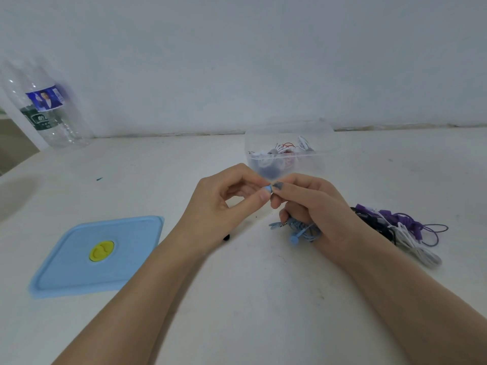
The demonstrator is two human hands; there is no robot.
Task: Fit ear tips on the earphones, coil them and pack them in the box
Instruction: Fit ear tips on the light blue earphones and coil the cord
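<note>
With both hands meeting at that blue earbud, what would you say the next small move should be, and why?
Probably press the grey ear tip, pinched by the right hand, onto the blue earbud that the left hand pinches. The two parts meet at the fingertips but do not look seated, and the blue cable is not yet in the clear box.

clear plastic bottle (50,114) standing far left on white table (250,299)

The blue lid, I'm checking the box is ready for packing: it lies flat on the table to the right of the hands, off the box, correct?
Not quite. The head view shows the blue lid flat on the table, off the clear box, but left of the hands.
</note>
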